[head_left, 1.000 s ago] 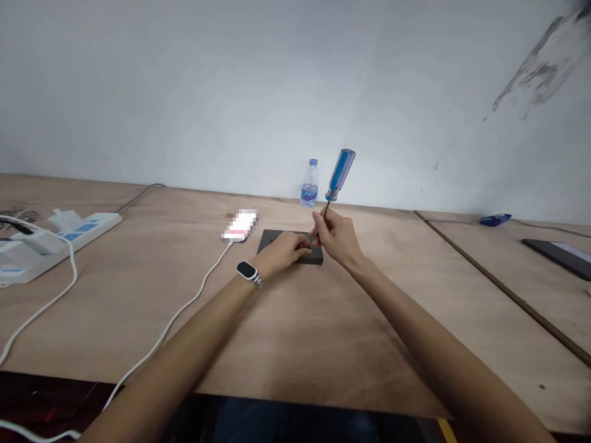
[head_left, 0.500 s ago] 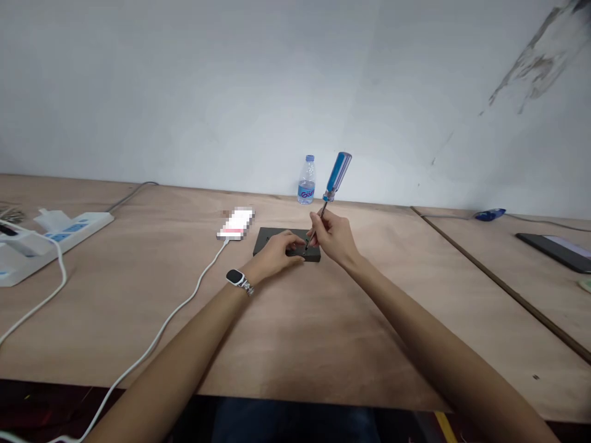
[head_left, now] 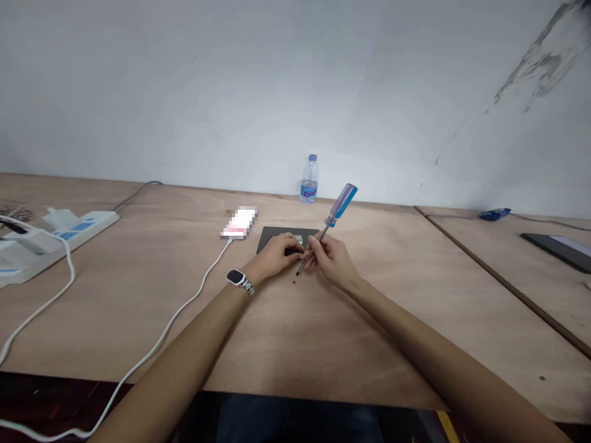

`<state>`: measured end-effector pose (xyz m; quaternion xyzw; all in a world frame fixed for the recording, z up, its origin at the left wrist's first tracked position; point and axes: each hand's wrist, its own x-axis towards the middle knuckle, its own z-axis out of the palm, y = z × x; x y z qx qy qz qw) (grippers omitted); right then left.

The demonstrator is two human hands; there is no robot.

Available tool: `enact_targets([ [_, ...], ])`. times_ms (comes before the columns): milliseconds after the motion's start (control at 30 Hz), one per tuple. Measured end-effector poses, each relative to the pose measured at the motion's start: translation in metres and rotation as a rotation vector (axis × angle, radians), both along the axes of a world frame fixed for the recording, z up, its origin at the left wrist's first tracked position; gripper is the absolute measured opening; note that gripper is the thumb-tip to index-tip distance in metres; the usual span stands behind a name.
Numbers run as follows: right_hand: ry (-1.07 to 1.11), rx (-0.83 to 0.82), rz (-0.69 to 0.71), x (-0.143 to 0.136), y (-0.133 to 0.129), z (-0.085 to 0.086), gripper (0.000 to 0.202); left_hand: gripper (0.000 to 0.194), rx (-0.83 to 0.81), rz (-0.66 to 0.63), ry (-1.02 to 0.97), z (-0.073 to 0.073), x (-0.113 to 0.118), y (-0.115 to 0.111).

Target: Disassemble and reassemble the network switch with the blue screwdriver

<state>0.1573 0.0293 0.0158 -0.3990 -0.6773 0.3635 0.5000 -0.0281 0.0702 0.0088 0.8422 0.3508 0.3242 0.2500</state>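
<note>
A flat dark box [head_left: 272, 233] lies on the table, partly covered by my hands. Over its near right part, my left hand [head_left: 279, 251] curls its fingers and thumb at the edge. A pale patch [head_left: 298, 239] shows on the top of the box, just beyond those fingers. My right hand [head_left: 333, 261] grips a screwdriver [head_left: 342, 204] with a clear-and-blue handle by its shaft. Its tip slants down to the left, in front of the box and off it. Close to the tip, a tiny dark piece [head_left: 294, 282] lies on the wood, too small to name.
Behind the box a water bottle [head_left: 309, 181] stands by the wall. A phone [head_left: 240, 223] on a white cable [head_left: 203, 280] lies to the left, with a power strip [head_left: 99, 223] farther left. At right are a dark tablet-like slab [head_left: 549, 247] and a blue object [head_left: 494, 214].
The screwdriver tip has come off the box toward me, and its handle is lower. A tiny dark piece now shows on the table. A pale patch on the box is now visible.
</note>
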Motion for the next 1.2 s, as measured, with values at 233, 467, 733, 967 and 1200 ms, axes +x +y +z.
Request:
enact_targets([
  [233,0.055,-0.088,-0.045,0.003,-0.020,-0.017,0.045,0.014,0.009,0.009,0.022,0.000,0.003,-0.002],
  [467,0.231,-0.125,-0.100,0.003,-0.021,-0.019,0.045,0.018,0.012,0.000,0.010,0.001,0.001,-0.004],
  [733,0.246,-0.056,-0.173,0.014,-0.014,-0.006,0.048,0.018,-0.065,-0.154,0.071,0.012,-0.009,-0.007],
  [967,0.264,-0.024,-0.200,0.014,-0.008,-0.001,0.048,0.010,-0.027,-0.112,0.109,0.009,-0.003,-0.006],
  [1200,0.269,0.015,-0.210,0.013,-0.009,0.002,0.046,0.009,-0.006,-0.103,0.089,0.003,-0.002,-0.004],
])
